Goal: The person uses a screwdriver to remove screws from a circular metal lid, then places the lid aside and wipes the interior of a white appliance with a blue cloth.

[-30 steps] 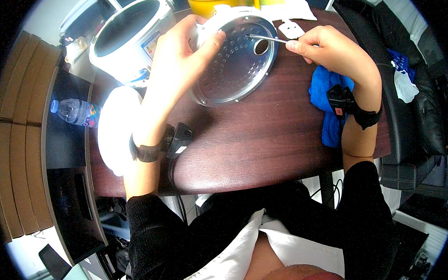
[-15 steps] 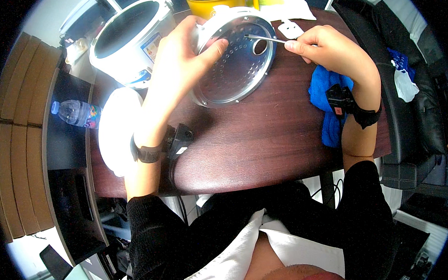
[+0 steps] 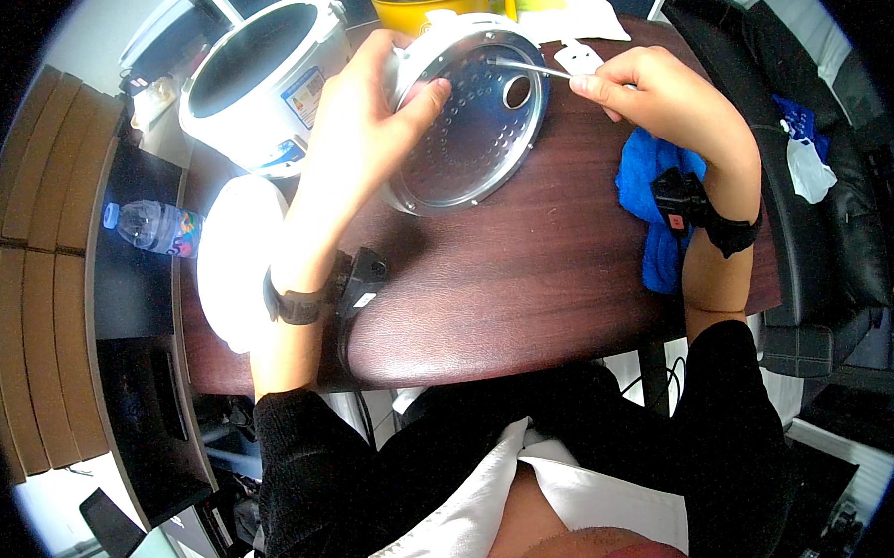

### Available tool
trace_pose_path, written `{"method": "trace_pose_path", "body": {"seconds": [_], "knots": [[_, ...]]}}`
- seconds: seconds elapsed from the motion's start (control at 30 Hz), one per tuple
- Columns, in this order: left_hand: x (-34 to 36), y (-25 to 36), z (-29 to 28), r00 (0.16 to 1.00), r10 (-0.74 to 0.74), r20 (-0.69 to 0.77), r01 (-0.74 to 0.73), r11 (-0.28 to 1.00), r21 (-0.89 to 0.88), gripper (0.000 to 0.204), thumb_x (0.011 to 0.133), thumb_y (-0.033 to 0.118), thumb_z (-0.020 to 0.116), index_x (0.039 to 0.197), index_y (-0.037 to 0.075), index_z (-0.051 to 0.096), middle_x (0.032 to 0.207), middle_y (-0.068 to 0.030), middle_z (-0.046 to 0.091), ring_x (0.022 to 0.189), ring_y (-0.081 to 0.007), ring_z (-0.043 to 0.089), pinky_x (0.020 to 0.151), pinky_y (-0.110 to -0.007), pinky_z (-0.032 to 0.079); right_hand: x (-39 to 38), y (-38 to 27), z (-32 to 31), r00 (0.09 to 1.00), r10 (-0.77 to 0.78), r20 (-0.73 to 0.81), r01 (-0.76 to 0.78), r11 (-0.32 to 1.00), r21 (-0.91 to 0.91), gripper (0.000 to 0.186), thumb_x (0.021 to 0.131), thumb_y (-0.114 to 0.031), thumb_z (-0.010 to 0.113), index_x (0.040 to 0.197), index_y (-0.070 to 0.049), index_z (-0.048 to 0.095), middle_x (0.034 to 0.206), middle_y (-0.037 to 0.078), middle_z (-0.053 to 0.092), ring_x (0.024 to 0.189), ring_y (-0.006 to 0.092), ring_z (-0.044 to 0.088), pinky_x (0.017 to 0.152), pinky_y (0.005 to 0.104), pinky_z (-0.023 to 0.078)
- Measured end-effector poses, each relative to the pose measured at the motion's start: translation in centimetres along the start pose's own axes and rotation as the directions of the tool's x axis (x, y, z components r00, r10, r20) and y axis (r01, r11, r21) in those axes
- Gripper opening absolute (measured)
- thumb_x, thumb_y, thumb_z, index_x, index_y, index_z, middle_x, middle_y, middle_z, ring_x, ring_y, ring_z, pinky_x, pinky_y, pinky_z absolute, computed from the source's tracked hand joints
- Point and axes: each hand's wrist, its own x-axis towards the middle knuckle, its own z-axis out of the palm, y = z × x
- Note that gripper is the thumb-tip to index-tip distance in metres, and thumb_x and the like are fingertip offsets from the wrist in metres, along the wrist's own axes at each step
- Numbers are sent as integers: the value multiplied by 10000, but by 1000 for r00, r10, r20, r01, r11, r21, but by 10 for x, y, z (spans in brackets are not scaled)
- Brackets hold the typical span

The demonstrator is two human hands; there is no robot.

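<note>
My left hand is closed on the rim of a round lid with a perforated metal inner plate and an oval hole, tilted up above the table. My right hand pinches a thin metal tool, like a screwdriver or rod, whose tip lies over the plate’s upper part, left of the hole; whether it touches cannot be told. A small white part lies beyond the tool. The white cooker body stands behind my left hand, and a white rounded object lies beside my left forearm.
On the dark wooden table are a blue cloth, a yellow pot and a white sheet. At the left are a plastic bottle and stacked cardboard boxes; a black sofa is at the right.
The tool’s tip has shifted slightly upward on the plate and my right hand has tilted a little. My left thumb has moved slightly on the lid; otherwise little differs.
</note>
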Motion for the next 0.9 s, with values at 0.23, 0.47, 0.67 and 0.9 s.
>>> {"method": "trace_pose_path", "body": {"seconds": [0.23, 0.47, 0.67, 0.9], "knots": [[0, -1, 2, 998, 10, -55, -13, 999, -52, 355, 831, 229, 701, 1088, 14, 584, 858, -197, 689, 755, -283, 697, 688, -363, 533, 1, 7, 1, 982, -47, -185, 41, 998, -37, 484, 951, -397, 564, 677, 0, 590, 538, 31, 425, 500, 112, 391, 480, 292, 326], [2, -1, -6, 998, 6, -60, -8, 1000, -30, 349, 814, 221, 704, 1078, 19, 597, 831, -199, 687, 692, -279, 685, 649, -365, 525, 4, 6, 2, 992, -7, -124, 5, 1000, -24, 467, 958, -393, 561, 697, -8, 613, 557, -12, 428, 509, 88, 379, 476, 264, 308], [1, 1, -7, 999, -15, -45, 14, 1000, -20, 360, 805, 224, 710, 1080, 17, 604, 813, -203, 684, 688, -286, 685, 658, -370, 527, 5, 0, 4, 996, 19, -92, -23, 999, -41, 474, 948, -390, 573, 680, -1, 608, 554, 6, 431, 494, 97, 378, 466, 272, 312], [2, -2, -5, 999, -5, -47, 5, 1000, -12, 359, 806, 235, 718, 1059, 10, 600, 785, -201, 682, 687, -294, 692, 643, -368, 532, 5, -3, 6, 995, -1, -102, -6, 998, -62, 486, 959, -375, 558, 668, 13, 591, 527, 29, 416, 477, 120, 373, 464, 292, 323]]}}
